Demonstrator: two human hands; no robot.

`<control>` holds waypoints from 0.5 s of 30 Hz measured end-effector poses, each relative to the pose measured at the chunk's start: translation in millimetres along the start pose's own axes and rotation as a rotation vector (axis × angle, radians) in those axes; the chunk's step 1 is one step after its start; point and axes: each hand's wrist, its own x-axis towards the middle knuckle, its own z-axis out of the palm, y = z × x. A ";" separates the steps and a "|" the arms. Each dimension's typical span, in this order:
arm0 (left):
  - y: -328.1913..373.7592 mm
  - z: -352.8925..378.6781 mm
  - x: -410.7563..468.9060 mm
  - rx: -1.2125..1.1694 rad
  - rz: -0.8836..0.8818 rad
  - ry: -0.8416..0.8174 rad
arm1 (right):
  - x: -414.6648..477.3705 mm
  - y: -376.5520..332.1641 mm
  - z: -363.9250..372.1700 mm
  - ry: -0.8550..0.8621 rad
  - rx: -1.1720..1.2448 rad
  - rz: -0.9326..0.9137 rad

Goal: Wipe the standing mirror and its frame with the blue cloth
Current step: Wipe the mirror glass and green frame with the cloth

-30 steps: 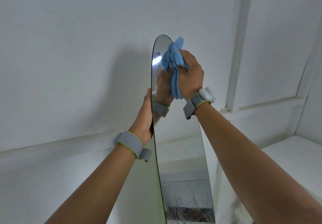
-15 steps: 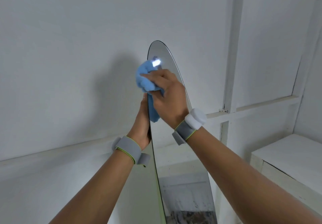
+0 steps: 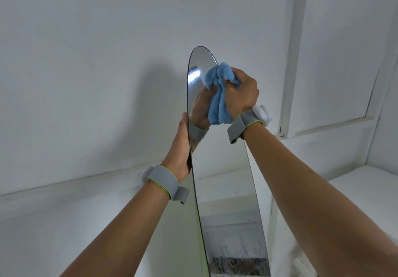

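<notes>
A tall, narrow standing mirror (image 3: 224, 182) with a rounded top and thin dark edge leans against the white wall, seen at a steep angle. My right hand (image 3: 242, 92) grips a bunched blue cloth (image 3: 218, 95) and presses it on the glass near the mirror's upper right edge. My left hand (image 3: 182, 147) clasps the mirror's left edge lower down, its fingers hidden behind the mirror. The glass reflects my right hand and a bright light spot.
A white wall (image 3: 86, 82) stands behind the mirror. White vertical and horizontal trim (image 3: 290, 72) runs at the right. A white ledge or cabinet top (image 3: 366, 182) lies at the lower right, close to my right forearm.
My right hand swept the cloth from the mirror's left edge back across the glass to the upper right edge. The left hand kept its hold on the left edge.
</notes>
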 end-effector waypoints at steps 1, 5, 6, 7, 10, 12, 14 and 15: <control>1.6 2.1 -3.0 0.023 0.042 -0.036 | -3.9 -1.4 0.7 0.003 -0.018 -0.009; -5.4 -3.2 -6.5 -0.012 0.083 -0.011 | -38.9 -20.5 8.8 -0.097 -0.001 -0.173; -7.4 -5.4 0.5 -0.030 0.065 0.000 | -47.5 -27.4 11.9 -0.130 0.030 -0.229; -6.2 -7.2 3.9 -0.067 0.028 0.014 | -54.1 -34.5 15.0 -0.163 0.057 -0.284; -8.1 -5.4 11.9 -0.105 -0.015 0.033 | -53.9 -50.5 20.7 -0.222 0.082 -0.401; -10.8 -3.9 4.1 -0.108 -0.009 -0.050 | -38.7 -49.2 24.9 -0.184 0.078 -0.391; -13.9 -6.6 4.9 -0.117 -0.001 -0.069 | -19.0 -43.2 27.5 -0.127 0.067 -0.348; -12.6 -6.0 4.0 -0.123 -0.010 -0.100 | -10.1 -39.9 28.5 -0.113 0.064 -0.326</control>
